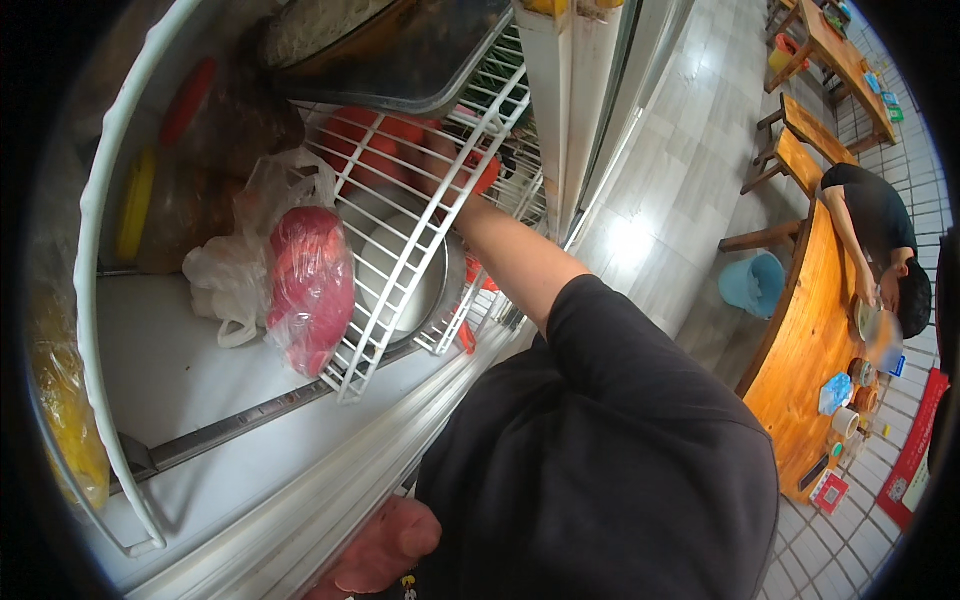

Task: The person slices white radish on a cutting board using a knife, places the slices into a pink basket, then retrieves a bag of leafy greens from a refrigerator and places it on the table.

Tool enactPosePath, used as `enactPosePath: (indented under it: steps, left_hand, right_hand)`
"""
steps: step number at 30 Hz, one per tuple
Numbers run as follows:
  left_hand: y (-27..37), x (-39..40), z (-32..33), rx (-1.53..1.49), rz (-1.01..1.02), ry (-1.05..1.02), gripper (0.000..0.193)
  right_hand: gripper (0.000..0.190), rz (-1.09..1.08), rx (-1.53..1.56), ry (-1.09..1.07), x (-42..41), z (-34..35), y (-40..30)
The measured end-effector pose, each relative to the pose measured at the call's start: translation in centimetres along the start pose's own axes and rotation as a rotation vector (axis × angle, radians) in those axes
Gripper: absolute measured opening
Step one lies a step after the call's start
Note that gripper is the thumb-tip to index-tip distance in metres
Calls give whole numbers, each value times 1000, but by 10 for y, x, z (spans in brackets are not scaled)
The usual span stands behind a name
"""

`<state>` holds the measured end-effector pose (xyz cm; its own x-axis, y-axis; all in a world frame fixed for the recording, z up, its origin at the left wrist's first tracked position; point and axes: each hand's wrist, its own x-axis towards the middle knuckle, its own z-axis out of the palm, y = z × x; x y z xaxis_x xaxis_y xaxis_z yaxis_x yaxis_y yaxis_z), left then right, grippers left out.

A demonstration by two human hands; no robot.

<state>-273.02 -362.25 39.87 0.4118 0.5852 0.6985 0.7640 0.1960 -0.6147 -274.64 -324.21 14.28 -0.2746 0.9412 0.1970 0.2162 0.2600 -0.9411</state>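
My right hand [439,154] reaches in under a white wire rack [420,236] inside a refrigerated cabinet. It is beside a red plastic bag [367,142], and wires and shadow hide most of its fingers, so I cannot tell whether it grips anything. Below that hand a round metal pot [454,274] with something white and round in it shows through the wires. Left of the pot lies a pinkish-red bundle [311,285] wrapped in clear plastic, against a knotted white plastic bag [225,289]. Near the cabinet's front edge is my left hand [394,536], its fingers curled and partly out of sight.
A dark tray [390,67] sits above the rack. Bagged yellow food [71,405] lies beyond a white wire frame [86,300] at the left. On the right, a person [874,210] leans over a wooden table [810,330], with a light-blue bin [752,285] beside it.
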Motion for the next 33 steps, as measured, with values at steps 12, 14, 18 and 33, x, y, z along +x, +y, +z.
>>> enactPosePath:
  steps: [12,14,18,33]
  left_hand:
    - [-3,3,0,-40,13,-6,56]
    - [-4,2,0,-56,15,-10,56]
    - [-8,0,0,-81,21,-14,56]
    - [-17,-9,-7,-162,28,27,56]
  right_hand:
    - [35,21,122,-61,7,-8,4]
    - [35,14,121,-1,6,-5,7]
    - [35,56,199,164,1,-2,8]
    - [38,123,695,297,30,-43,70]
